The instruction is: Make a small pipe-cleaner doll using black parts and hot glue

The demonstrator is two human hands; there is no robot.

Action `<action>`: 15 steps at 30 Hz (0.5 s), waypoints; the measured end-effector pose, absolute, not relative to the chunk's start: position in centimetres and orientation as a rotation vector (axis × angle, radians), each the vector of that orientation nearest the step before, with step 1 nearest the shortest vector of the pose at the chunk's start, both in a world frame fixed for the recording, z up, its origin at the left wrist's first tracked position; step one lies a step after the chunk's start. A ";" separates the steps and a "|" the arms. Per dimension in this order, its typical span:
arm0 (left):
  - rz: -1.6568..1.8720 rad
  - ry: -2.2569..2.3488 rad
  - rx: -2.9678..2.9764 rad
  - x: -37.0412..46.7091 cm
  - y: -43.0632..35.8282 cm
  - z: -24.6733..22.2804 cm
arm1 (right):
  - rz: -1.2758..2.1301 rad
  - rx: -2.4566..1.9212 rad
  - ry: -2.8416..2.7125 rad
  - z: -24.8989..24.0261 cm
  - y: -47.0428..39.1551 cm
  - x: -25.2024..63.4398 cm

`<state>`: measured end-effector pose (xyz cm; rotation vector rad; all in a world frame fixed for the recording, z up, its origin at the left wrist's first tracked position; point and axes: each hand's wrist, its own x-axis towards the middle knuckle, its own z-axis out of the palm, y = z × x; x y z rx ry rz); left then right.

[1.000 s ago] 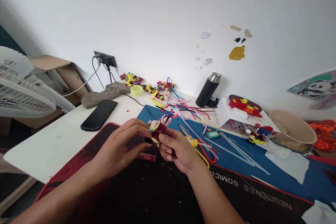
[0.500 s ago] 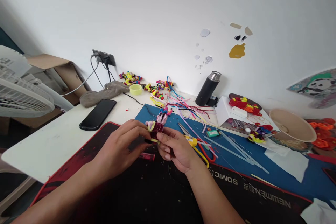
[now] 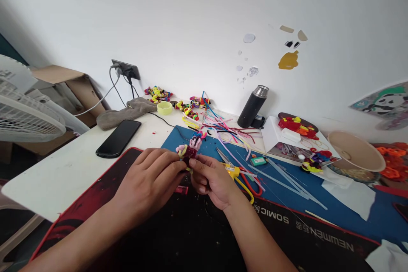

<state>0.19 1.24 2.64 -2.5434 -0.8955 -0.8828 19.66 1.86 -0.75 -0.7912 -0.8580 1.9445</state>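
Between my two hands is a small pipe-cleaner doll (image 3: 191,151), dark red in the body with pink, yellow and blue parts, held above the black mat. My left hand (image 3: 149,178) has its fingers closed on the doll's lower left side. My right hand (image 3: 210,178) pinches the doll from the right, thumb on the front. The fingers cover the lower part of the doll. Just right of my right hand lie scissors (image 3: 247,189) with red and yellow handles and a yellow glue gun (image 3: 233,171).
Loose pipe cleaners (image 3: 223,125) and several finished dolls (image 3: 158,93) lie along the wall. A black thermos (image 3: 251,108) leans there. Clear glue sticks (image 3: 290,180) rest on the blue mat (image 3: 347,225). A phone (image 3: 118,139) lies left, near a fan (image 3: 28,110). A bowl (image 3: 353,151) stands right.
My left hand has turned over the doll, its back now more toward me, and its fingers cover more of the doll's lower end. The doll has shifted slightly left. My right hand barely moved.
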 end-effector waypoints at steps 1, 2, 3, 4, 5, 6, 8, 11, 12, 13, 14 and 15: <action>-0.874 -0.891 -2.536 0.3 1.1 2.7 | 1.943 -0.791 -0.857 -0.8 1.8 19.6; -0.870 -0.890 -2.530 0.3 1.1 2.8 | 1.940 -0.792 -0.858 -0.8 1.8 19.6; -0.867 -0.892 -2.527 0.4 1.0 2.8 | 1.937 -0.793 -0.860 -0.8 1.8 19.6; -0.866 -0.898 -2.526 0.5 1.0 2.9 | 1.934 -0.796 -0.862 -0.8 1.8 19.6; -0.864 -0.906 -2.528 0.6 1.0 2.9 | 1.932 -0.799 -0.865 -0.7 1.8 19.5; -0.861 -0.915 -2.530 0.6 1.0 2.9 | 1.931 -0.802 -0.867 -0.7 1.8 19.5; -0.857 -0.928 -2.532 0.6 1.0 2.9 | 1.927 -0.807 -0.869 -0.7 1.8 19.5; -0.852 -0.941 -2.533 0.6 1.1 2.9 | 1.923 -0.809 -0.865 -0.7 1.8 19.5; -0.852 -0.944 -2.534 0.6 1.1 2.9 | 1.921 -0.810 -0.863 -0.7 1.8 19.4; -0.851 -0.946 -2.535 0.6 1.1 2.9 | 1.921 -0.810 -0.860 -0.7 1.8 19.4; -0.849 -0.948 -2.536 0.6 1.1 2.9 | 1.920 -0.809 -0.859 -0.7 1.8 19.4; -0.848 -0.950 -2.535 0.6 1.1 2.9 | 1.919 -0.808 -0.858 -0.6 1.8 19.4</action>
